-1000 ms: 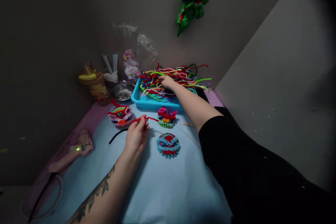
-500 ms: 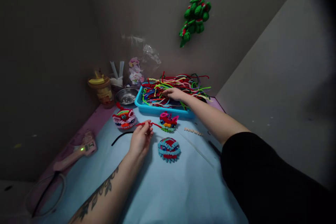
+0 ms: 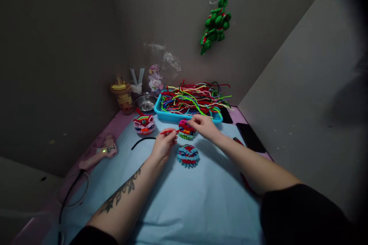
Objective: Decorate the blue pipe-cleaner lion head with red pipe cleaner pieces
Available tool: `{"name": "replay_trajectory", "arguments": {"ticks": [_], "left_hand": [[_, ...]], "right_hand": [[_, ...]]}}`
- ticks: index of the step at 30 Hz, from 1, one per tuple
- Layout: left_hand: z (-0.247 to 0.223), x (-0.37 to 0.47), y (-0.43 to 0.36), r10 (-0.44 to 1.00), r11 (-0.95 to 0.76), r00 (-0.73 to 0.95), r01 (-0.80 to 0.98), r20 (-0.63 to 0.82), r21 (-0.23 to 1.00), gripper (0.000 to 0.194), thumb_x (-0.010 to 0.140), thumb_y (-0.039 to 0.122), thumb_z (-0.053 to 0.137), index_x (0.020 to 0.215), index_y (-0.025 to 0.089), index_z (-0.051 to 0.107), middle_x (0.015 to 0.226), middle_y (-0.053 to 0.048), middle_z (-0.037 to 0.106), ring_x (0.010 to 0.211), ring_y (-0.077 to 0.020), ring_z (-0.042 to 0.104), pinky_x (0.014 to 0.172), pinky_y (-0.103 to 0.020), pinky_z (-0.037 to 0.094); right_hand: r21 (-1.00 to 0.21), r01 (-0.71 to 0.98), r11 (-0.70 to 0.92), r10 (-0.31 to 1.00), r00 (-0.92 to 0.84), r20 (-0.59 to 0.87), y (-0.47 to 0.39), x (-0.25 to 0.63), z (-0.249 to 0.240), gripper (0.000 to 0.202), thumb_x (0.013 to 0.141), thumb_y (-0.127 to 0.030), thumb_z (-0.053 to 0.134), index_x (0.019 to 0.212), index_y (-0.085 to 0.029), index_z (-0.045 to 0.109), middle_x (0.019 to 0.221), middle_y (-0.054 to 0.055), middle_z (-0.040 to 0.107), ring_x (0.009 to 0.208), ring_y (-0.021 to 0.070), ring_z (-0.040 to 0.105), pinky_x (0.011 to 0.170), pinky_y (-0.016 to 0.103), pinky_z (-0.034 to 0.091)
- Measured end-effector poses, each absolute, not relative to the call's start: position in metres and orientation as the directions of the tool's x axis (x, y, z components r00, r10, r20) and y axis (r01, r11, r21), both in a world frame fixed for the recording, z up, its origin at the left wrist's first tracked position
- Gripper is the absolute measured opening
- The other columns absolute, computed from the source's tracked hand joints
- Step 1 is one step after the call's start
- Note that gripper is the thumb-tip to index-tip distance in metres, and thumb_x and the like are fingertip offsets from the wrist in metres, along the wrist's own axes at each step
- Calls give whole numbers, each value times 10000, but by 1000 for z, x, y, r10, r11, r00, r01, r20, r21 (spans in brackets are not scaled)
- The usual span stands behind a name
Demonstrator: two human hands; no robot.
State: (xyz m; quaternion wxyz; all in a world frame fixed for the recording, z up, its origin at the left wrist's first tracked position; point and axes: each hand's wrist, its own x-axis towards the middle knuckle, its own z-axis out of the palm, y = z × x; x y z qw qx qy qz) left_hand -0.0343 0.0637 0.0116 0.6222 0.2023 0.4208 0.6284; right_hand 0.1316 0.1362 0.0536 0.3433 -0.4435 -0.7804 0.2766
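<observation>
A thin, fuzzy red stem is pinched by the left hand's fingers; a light, steady grip seems called for. The right hand's fingers are curled beside a nubby horned figure; whether their tips meet cannot be told. Nearer than both, a round, ruffled face is seen.

Bare pale-blue cover toward the near edge, open for low passage between the forearms. Farther in, the blue-trimmed face blocks the middle; beyond it, the blue tray walls off the back, pipe cleaners overhanging its rim.
</observation>
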Motion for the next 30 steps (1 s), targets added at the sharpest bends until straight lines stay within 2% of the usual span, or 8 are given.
{"name": "replay_trajectory", "arguments": {"ticks": [4, 11, 15, 17, 19, 22, 26, 30], "left_hand": [[16, -24, 51, 984, 82, -96, -513, -152, 854, 321, 561, 314, 812, 774, 154, 633, 669, -1, 632, 579, -94, 568, 560, -200, 421], [19, -15, 37, 994, -107, -47, -249, 98, 963, 235, 626, 318, 767, 744, 156, 644, 628, -5, 625, 589, -114, 557, 587, -218, 424], [19, -17, 35, 980, -145, 122, -121, 160, 982, 216, 661, 313, 745, 787, 158, 663, 771, -62, 680, 705, -156, 616, 704, -271, 466], [25, -23, 35, 954, -195, 223, -50, 202, 979, 340, 639, 295, 763, 947, 179, 675, 989, -105, 680, 890, -203, 629, 809, -307, 463], [33, -31, 37, 927, -265, 278, 13, 251, 964, 670, 534, 232, 825, 1165, 243, 602, 1258, -107, 572, 1147, -248, 531, 938, -329, 409], [44, -47, 41, 918, -263, 335, 118, 211, 958, 817, 451, 185, 850, 1217, 262, 576, 1366, -96, 483, 1304, -286, 373, 1052, -373, 310], [43, -61, 47, 874, -253, 470, 221, 124, 942, 772, 463, 150, 835, 1192, 251, 603, 1342, -87, 508, 1299, -277, 385, 1099, -366, 239], [34, -62, 51, 877, -254, 464, 223, 127, 941, 771, 375, 142, 853, 1115, 230, 655, 1293, -105, 550, 1284, -306, 403, 1102, -399, 238]], "right_hand": [[-754, 453, 476, 871, -360, 334, 78, 138, 40, 206, 731, -344, 644, 904, -235, 619, 810, 11, 660, 623, 148, 557, 578, 262, 438], [-825, 394, 405, 914, -146, 379, 29, 151, 19, 147, 804, -334, 560, 897, -241, 625, 720, 9, 629, 643, 166, 575, 607, 272, 446], [-831, 381, 405, 910, -81, 407, 26, 161, 7, 146, 824, -330, 527, 802, -224, 626, 741, 13, 632, 663, 158, 571, 646, 270, 444], [-879, 344, 330, 933, 21, 358, 32, 171, 1, 156, 822, -337, 515, 794, -212, 603, 696, 8, 607, 629, 154, 556, 619, 265, 441], [-915, 308, 260, 950, 89, 300, 41, 185, -3, 170, 830, -347, 490, 791, -207, 579, 661, 0, 579, 603, 149, 541, 586, 256, 432], [-864, 397, 310, 950, -113, 290, 53, 211, -3, 144, 815, -307, 514, 759, -204, 598, 725, 6, 590, 687, 152, 554, 630, 256, 430], [-746, 484, 457, 824, -547, 149, 58, 232, 0, 84, 756, -226, 609, 714, -192, 673, 808, 22, 600, 822, 164, 568, 777, 291, 433], [-687, 477, 548, 796, -550, 253, 51, 219, 1, 103, 726, -187, 666, 816, -204, 713, 855, 28, 585, 864, 164, 562, 840, 313, 420]]}}
